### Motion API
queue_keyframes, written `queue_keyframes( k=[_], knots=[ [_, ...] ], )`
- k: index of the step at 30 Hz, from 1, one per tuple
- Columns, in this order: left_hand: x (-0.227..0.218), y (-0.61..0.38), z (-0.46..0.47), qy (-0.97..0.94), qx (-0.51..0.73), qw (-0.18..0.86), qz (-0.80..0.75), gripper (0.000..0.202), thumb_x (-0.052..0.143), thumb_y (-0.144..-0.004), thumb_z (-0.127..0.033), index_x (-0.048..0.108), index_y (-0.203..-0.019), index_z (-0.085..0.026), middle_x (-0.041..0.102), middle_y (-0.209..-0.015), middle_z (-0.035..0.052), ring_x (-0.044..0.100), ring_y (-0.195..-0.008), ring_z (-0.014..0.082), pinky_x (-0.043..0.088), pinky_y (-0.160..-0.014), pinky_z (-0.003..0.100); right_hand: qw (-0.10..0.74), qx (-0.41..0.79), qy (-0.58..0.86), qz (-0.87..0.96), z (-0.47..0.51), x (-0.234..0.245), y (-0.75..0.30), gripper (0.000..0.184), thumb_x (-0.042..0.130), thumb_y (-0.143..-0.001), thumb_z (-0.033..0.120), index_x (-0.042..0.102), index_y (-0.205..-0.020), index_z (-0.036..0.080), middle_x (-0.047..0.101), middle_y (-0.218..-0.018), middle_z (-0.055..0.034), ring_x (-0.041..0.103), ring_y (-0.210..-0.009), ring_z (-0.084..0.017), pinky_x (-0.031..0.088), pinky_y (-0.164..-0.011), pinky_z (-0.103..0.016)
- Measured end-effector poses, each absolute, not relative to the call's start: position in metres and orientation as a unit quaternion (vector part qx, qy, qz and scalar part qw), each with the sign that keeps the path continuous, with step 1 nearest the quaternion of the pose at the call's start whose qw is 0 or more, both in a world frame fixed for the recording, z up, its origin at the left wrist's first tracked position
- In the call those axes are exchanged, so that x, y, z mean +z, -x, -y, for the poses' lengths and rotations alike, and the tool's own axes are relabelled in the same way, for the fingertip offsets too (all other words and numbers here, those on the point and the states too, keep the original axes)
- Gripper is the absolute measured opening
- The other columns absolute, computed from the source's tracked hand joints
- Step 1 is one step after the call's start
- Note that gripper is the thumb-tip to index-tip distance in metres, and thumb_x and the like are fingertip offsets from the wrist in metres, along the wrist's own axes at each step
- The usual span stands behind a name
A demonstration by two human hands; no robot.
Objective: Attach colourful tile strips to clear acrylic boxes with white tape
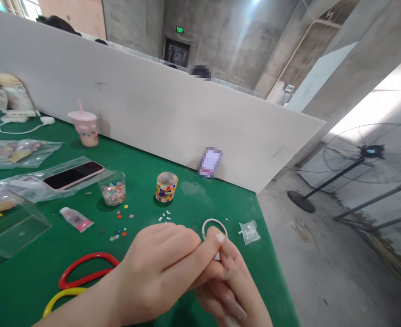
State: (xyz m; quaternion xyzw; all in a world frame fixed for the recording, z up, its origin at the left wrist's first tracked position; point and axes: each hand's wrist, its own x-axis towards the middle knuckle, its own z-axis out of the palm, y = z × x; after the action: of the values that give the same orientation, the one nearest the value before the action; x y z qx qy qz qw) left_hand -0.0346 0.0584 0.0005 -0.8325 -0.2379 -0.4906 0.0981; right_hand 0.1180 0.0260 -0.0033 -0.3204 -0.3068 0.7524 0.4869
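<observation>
My left hand (159,268) is closed, its fingertips pressed against the fingers of my right hand (237,281). Between them is a thin white ring (215,220), its upper arc standing above the fingertips and its lower part hidden. A small white piece (217,255) shows between the fingers. Beyond my hands stands a short cup with colourful mosaic bands (166,188). Left of it is a clear cup of mixed small pieces (114,193). Loose coloured bits (119,216) and white scraps (164,215) lie on the green table (193,200).
Red-handled (84,272) and yellow-handled (60,297) tools lie by my left forearm. A small tube (76,219), phone (74,175), clear box (12,227) and pink tumbler (85,129) stand left. A plastic packet (250,232) lies near the right edge. A white partition (146,113) borders the back.
</observation>
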Motion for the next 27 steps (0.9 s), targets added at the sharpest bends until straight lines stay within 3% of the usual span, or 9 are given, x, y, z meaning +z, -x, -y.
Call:
queue_keyframes(
  k=[5,11,20,27],
  knots=[
    [0.004,0.033,-0.059,0.839,-0.478,0.092,0.244,0.027,0.040,-0.119,-0.026,0.064,-0.111,-0.015,0.070,-0.067,-0.0031,0.065,-0.052,0.0093,0.047,-0.049,0.023,0.486,0.764,0.300,0.300,-0.030,-0.005,-0.123,0.058,0.087,-0.081,0.069,0.051,-0.075,0.023,0.027,-0.038,0.0176,0.012,-0.034,0.000,0.015,-0.039,-0.014],
    [0.003,0.035,-0.054,0.833,-0.491,0.051,0.248,0.023,0.045,-0.118,-0.024,0.066,-0.116,-0.014,0.070,-0.068,-0.0031,0.065,-0.053,0.0091,0.049,-0.051,0.022,0.477,0.767,0.286,0.321,-0.032,-0.010,-0.122,0.065,0.085,-0.081,0.072,0.046,-0.066,0.022,0.026,-0.040,0.0160,0.013,-0.036,0.001,0.016,-0.041,-0.016],
    [0.003,0.037,-0.059,0.827,-0.491,0.068,0.264,0.028,0.045,-0.118,-0.029,0.069,-0.112,-0.016,0.071,-0.072,-0.0027,0.067,-0.056,0.0093,0.049,-0.053,0.022,0.506,0.730,0.315,0.336,-0.031,-0.010,-0.126,0.051,0.088,-0.082,0.062,0.063,-0.070,0.020,0.023,-0.038,0.0164,0.011,-0.036,-0.001,0.019,-0.040,-0.016],
    [0.011,0.035,-0.052,0.834,-0.494,0.004,0.246,0.029,0.045,-0.117,-0.025,0.070,-0.108,-0.015,0.067,-0.072,-0.0027,0.060,-0.056,0.0065,0.046,-0.053,0.016,0.500,0.734,0.326,0.324,-0.024,-0.006,-0.124,0.054,0.093,-0.076,0.062,0.061,-0.066,0.020,0.022,-0.040,0.0156,0.015,-0.038,-0.001,0.026,-0.041,-0.015]
  ],
)
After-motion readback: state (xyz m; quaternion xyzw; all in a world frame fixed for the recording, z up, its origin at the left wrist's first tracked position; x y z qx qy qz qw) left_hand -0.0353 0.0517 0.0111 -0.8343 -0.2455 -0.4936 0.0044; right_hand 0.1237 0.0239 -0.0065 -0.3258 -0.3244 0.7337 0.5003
